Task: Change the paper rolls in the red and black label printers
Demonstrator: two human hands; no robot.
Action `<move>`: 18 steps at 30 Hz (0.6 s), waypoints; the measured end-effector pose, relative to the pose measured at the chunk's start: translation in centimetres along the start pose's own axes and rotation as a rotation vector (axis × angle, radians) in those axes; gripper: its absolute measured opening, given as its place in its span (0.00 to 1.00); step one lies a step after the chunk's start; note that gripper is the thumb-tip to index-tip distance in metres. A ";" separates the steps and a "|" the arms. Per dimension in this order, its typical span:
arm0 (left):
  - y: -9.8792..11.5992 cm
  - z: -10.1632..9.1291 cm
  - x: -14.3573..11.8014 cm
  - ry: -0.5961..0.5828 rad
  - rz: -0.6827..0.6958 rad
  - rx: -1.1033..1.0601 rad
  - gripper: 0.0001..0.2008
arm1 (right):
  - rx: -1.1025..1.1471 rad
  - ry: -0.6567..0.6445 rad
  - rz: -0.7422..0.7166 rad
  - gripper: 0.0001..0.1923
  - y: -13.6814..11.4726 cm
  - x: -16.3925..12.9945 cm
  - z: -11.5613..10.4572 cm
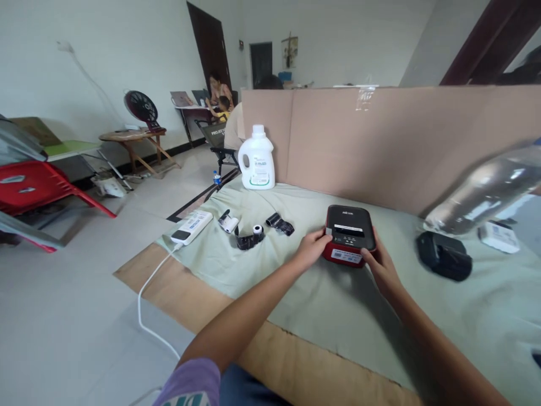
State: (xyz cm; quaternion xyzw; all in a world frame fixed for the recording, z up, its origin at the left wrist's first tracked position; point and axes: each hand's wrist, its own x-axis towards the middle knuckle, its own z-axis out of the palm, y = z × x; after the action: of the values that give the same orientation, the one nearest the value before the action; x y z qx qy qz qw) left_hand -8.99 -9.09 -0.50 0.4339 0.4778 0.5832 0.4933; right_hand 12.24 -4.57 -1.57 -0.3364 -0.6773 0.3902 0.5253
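Left hand (311,246) and right hand (382,266) clasping red-and-black printer (349,234) at frame centre, on green cloth (296,293) — loose cloth could bunch, tilting it toward black device (443,255) at right.

A cloth-covered desk (338,316) carried a red printer (349,235); left of it lay black rolls (250,239) and a power strip (192,227), behind-left a white jug (256,159), right a black device (443,255).

Bare forearms; lilac short sleeve (192,386) with teal print, possibly lettering.
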 end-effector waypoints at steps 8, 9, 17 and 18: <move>6.8 -11.6 4.2 0.399 0.091 0.023 0.13 | 0.065 -0.247 -0.175 0.54 -3.8 10.6 13.9; 7.8 -13.4 4.8 0.447 0.085 0.030 0.12 | 0.088 -0.290 -0.196 0.53 -4.0 11.7 16.1; 9.9 -23.6 8.4 0.698 -0.069 0.013 0.06 | 0.043 -0.414 -0.180 0.49 -1.3 16.3 28.8; 9.6 -24.1 8.8 0.707 -0.082 0.013 0.06 | 0.025 -0.405 -0.175 0.49 -0.7 16.3 29.6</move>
State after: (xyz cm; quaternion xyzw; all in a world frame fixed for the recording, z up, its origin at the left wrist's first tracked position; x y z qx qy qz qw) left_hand -35.25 -4.04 5.25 0.1889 0.6394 0.6742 0.3178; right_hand -20.22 3.98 2.11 -0.1847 -0.7907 0.4110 0.4145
